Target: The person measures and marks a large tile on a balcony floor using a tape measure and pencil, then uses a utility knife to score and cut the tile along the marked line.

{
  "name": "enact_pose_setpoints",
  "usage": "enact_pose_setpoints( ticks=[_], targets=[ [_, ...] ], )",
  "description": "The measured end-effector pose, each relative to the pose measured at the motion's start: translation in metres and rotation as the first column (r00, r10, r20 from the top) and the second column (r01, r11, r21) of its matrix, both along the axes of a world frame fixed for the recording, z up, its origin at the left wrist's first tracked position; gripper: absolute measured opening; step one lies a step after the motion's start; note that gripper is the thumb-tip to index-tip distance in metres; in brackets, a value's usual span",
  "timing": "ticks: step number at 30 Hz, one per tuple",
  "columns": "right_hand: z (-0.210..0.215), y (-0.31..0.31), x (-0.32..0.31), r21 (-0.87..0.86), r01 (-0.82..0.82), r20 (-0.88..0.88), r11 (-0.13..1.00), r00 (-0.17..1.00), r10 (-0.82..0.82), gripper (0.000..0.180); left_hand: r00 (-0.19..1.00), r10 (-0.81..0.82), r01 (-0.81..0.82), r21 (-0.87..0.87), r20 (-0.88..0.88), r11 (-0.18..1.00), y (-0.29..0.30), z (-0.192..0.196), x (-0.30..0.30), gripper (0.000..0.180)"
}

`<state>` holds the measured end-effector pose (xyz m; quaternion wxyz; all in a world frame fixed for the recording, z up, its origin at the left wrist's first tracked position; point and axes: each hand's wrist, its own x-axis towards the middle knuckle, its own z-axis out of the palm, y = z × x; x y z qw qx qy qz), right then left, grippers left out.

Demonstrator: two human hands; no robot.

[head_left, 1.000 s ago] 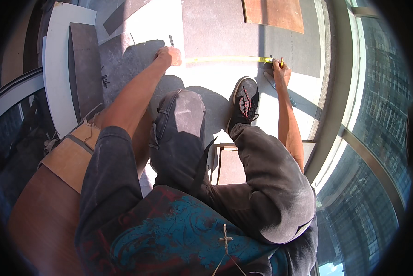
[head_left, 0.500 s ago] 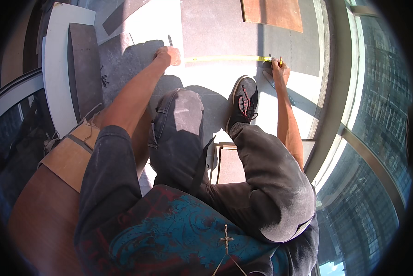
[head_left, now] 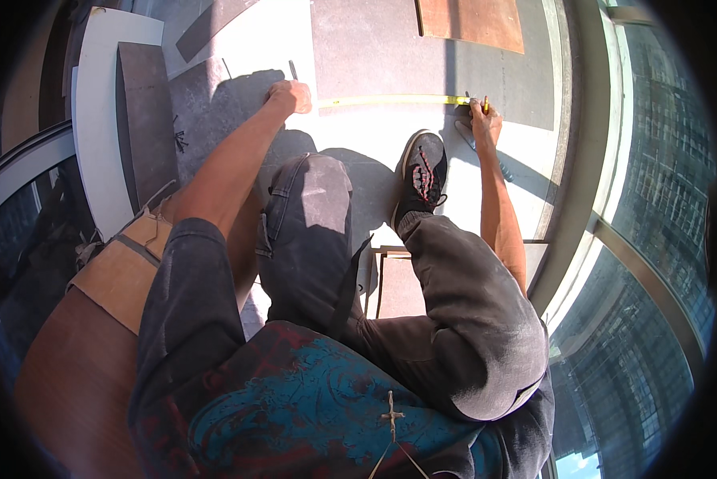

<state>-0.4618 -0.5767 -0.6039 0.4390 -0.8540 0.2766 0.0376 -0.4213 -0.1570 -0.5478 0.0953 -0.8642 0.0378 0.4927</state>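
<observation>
One yellow tape, long axis left-to-right; right hand grasping right end; left hand curled, contents unclear.

Compared with 1.0 s earlier, a slight shift of the view is noted. The left hand, right hand, yellow measuring tape, grey board and reddish-brown board appear marginally farther left and higher. The left knee likewise appears slightly farther left.

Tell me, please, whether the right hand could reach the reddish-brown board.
Probably yes: bare grey sheet lies between the right hand and that board, though the hand is at the yellow tape.
</observation>
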Motion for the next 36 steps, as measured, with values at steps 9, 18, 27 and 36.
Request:
enact_pose_setpoints(
  ticks=[9, 18, 27, 36],
  targets=[
    [-0.001, -0.001, -0.001, -0.009, -0.005, 0.004, 1.000, 1.000, 0.005, 0.044, 1.000, -0.023, 0.023, 0.006, -0.012, 1.000, -0.001, 0.001, 0.000, 0.036],
    [0.001, 0.000, -0.001, -0.014, -0.005, 0.014, 1.000, 1.000, 0.005, 0.043, 1.000, 0.000, 0.000, -0.009, 0.011, 1.000, -0.002, 0.005, 0.000, 0.036],
    [-0.005, -0.004, -0.001, -0.017, 0.001, 0.002, 1.000, 1.000, -0.001, 0.044, 1.000, 0.006, -0.006, -0.011, 0.014, 1.000, -0.005, 0.011, 0.000, 0.036],
    [0.006, 0.003, -0.001, -0.004, 0.016, -0.013, 1.000, 1.000, -0.016, 0.042, 1.000, 0.019, -0.019, -0.025, 0.013, 1.000, -0.002, 0.009, -0.001, 0.036]
  ],
)
